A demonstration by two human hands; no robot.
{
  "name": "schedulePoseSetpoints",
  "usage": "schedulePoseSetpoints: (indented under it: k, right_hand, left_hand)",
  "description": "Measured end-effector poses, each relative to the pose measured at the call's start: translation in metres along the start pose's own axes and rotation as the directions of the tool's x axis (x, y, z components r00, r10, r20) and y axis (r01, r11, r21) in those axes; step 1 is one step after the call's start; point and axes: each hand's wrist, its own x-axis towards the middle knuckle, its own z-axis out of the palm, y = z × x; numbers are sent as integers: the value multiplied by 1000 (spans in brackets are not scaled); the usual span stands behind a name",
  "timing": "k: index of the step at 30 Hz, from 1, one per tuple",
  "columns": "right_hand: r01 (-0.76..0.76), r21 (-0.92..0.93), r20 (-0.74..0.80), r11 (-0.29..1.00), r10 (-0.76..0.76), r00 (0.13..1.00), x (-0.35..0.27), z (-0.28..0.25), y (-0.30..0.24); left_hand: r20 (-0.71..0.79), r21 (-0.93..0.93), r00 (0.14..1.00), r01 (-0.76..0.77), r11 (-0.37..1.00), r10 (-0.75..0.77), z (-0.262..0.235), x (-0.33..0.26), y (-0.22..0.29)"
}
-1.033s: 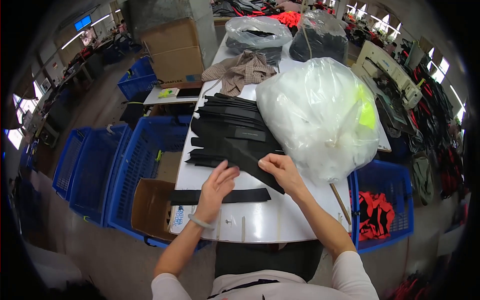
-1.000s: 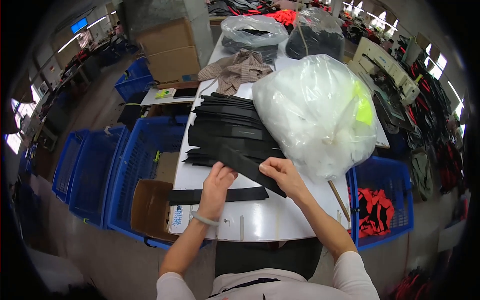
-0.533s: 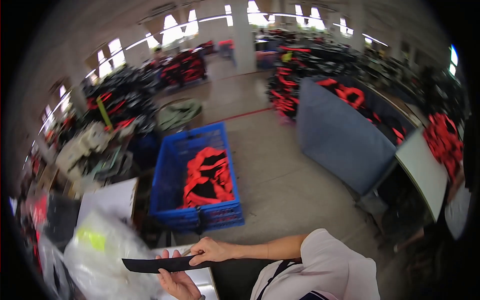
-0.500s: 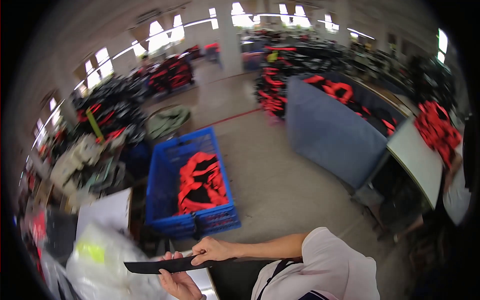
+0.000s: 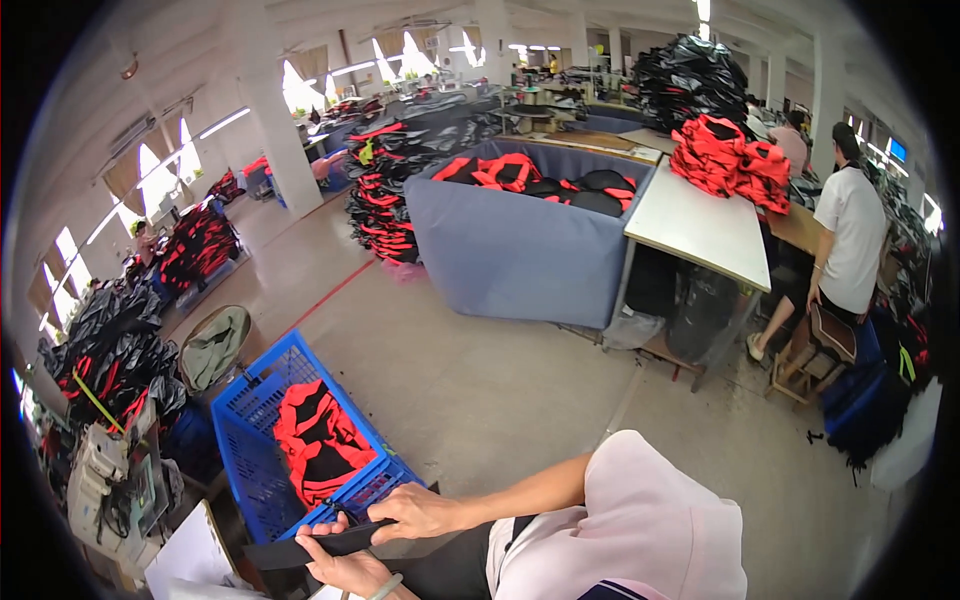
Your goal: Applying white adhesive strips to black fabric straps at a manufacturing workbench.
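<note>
Low in the head view, a flat black strip (image 5: pixel 288 551) stretches across my two hands, its free end pointing left. My left hand (image 5: pixel 352 572), palm up with a bracelet at the wrist, has its fingers curled round the strip from below. Close to its right, my right hand (image 5: pixel 418 512) pinches the strip from above. Just beyond both hands stands a blue plastic crate (image 5: pixel 255 481) holding red and black sewn pieces (image 5: pixel 318 445).
A grey fabric-sided bin (image 5: pixel 520 250) and a white-topped table (image 5: pixel 695 225) with a red pile (image 5: pixel 725 160) stand ahead. On the right, a person in a white shirt (image 5: pixel 852 235) is beside a wooden stool (image 5: pixel 825 345). A sewing machine (image 5: pixel 98 470) sits at left.
My view has swung right, bringing the table and standing person further in. The crate now appears lower and further left. Both hands still hold the black strip.
</note>
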Motion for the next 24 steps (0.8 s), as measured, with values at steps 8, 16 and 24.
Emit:
schedulePoseSetpoints:
  k: [8, 16, 24]
  right_hand:
    - [113, -161, -169, 980, -140, 976, -10, 2, -12]
    - [127, 64, -112, 990, -119, 987, -7, -12, -18]
    - [-399, 430, 470, 810, 177, 865, 4, -24, -25]
  left_hand:
    - [81, -39, 995, -46, 998, 49, 7, -17, 8]
    - [162, 55, 984, 62, 997, -70, 34, -39, 25]
    - [215, 36, 972, 85, 996, -91, 19, -26, 14]
